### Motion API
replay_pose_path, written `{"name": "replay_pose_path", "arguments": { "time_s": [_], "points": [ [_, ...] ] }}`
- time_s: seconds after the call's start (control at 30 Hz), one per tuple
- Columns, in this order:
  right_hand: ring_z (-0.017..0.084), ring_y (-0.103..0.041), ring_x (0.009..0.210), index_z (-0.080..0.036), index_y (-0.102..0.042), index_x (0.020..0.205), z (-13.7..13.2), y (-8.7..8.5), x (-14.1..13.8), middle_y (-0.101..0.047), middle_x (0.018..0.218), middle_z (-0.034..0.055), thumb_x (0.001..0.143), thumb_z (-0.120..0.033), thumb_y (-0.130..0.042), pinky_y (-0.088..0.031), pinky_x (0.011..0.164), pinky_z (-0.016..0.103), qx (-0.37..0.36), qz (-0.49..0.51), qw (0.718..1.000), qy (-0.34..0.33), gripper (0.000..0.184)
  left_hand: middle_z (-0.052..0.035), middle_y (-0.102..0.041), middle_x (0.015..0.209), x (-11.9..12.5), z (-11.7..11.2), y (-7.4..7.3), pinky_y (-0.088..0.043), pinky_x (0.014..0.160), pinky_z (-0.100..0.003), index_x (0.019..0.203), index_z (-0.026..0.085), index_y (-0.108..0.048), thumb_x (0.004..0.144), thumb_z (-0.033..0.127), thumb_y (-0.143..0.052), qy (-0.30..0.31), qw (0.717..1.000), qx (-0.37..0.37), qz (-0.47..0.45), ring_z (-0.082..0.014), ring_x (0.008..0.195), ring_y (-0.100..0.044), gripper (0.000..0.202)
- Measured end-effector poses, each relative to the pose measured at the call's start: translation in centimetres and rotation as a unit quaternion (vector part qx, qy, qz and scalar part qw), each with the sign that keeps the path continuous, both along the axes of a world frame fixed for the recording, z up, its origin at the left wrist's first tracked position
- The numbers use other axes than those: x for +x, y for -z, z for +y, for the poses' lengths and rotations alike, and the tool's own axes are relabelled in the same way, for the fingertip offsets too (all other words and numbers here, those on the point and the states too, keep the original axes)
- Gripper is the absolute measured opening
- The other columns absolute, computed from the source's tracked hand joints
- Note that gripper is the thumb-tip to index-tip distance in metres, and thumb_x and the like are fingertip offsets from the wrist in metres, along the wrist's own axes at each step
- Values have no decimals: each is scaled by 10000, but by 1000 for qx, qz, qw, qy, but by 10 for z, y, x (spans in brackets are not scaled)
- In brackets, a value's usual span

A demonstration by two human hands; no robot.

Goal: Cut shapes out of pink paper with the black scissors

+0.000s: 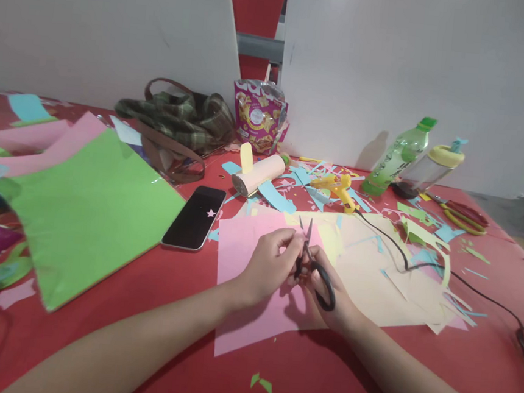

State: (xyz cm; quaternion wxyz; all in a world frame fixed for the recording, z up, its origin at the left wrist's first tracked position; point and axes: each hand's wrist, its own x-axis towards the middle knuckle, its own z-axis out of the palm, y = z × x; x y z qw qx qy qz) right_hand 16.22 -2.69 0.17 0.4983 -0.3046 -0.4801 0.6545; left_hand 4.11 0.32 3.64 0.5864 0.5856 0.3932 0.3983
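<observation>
In the middle of the view my right hand (327,288) is wrapped around a pair of black-handled scissors (325,287). Their blades point away from me and stand slightly apart. Right beside them, my left hand (272,261) is closed in a pinch close to the pivot; whatever its fingertips grip is too small or hidden to make out. Both hands hover over a pink paper sheet (238,304). Left of it lies a black phone (194,218) with a small pink paper star (211,213) on its screen.
Beyond the hands lie a paper-covered tube (264,175) with coloured pieces and a yellow glue gun (340,190), its cord trailing right. Green sheets (90,218), a plaid bag (177,116), a snack pouch (260,117), a green bottle (398,159) and red-and-yellow-handled scissors (466,217) surround them.
</observation>
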Motion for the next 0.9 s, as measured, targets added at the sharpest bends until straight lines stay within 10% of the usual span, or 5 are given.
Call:
{"name": "replay_pose_path", "arguments": {
  "time_s": [0.9],
  "points": [
    [119,-463,601,-209,-354,826,-8,-2,-4,-454,696,-8,795,-423,-401,-389,555,259,8,-88,996,14,222,43,-393,490,0,-2,0,-357,466,-194,525,169,-358,812,341,-331,-44,988,93,117,-74,456,-412,336]
  ]
}}
